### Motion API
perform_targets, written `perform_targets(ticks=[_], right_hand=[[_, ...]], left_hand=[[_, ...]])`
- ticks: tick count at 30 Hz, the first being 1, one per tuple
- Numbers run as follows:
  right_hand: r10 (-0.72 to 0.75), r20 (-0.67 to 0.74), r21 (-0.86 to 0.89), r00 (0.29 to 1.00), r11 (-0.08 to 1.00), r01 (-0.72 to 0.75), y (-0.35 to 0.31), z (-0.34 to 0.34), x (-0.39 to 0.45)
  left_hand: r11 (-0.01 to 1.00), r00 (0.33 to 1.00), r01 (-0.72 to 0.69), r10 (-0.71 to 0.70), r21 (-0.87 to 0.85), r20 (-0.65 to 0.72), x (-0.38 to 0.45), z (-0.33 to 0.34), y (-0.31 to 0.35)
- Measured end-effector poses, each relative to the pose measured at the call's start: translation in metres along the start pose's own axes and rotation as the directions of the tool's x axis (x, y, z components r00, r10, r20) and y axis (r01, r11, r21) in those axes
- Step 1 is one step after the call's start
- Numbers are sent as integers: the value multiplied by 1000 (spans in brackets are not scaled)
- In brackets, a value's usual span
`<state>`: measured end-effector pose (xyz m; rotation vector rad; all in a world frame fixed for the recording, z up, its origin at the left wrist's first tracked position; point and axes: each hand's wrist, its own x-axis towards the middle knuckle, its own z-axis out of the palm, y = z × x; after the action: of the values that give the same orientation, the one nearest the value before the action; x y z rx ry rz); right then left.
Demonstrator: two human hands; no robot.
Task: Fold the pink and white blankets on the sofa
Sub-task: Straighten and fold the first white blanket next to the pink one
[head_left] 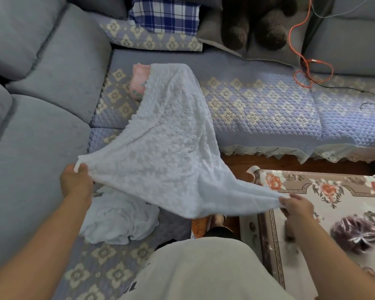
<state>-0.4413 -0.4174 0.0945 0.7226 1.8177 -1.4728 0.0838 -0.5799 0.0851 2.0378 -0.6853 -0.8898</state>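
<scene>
Head view, left hand (75, 182) and right hand (296, 205) pinching white blanket (169, 148) corners

Clutter around the corner seating — none of it being handled.
A blue plaid pillow (164, 15) and dark plush toy (257, 24) sit far beyond the grip; an orange cable (299, 48) trails far right; a floral-clothed table (325, 202) stands just right — a crumpled white cloth (119, 221) lies beneath.

Soft, even daylight fills the scene, with weak shadows and no glare. The wide lens bends the edges strongly. The picture is slightly soft, more blurred at the lower right.
</scene>
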Motion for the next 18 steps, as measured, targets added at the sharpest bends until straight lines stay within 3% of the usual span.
perform_targets(ticks=[2, 4, 6, 8, 10, 12, 15, 18], right_hand=[[-107, -119, 15, 987, 994, 110, -9, -7, 3], [-23, -148, 90, 989, 995, 37, -16, -16, 4], [62, -79, 260, 995, 965, -40, -24, -20, 7], [100, 19, 325, 995, 940, -100, -27, -17, -1], [5, 134, 146, 991, 989, -25, -26, -8, -27], [-99, 271, 54, 957, 995, 88, -23, 11, -50], [-267, 480, -94, 835, 931, 352, 0, 46, -115], [-249, 738, -122, 627, 865, 487, 35, 82, -185]], left_hand=[[1000, 996, -15, 16, 17, -83, 6, -7, 5], [1000, 990, 15, -12, 19, -138, 13, -16, 9], [999, 989, 43, -40, 19, -145, 15, -22, 13], [1000, 994, 16, -14, 21, -113, 6, -22, 19], [999, 998, -41, 41, -8, -52, -17, -15, 31], [995, 992, -62, 70, -83, 101, -43, -3, 38], [987, 929, -147, 161, -67, 334, -91, 19, 47], [981, 853, -185, 187, -53, 487, -142, 41, 64]])
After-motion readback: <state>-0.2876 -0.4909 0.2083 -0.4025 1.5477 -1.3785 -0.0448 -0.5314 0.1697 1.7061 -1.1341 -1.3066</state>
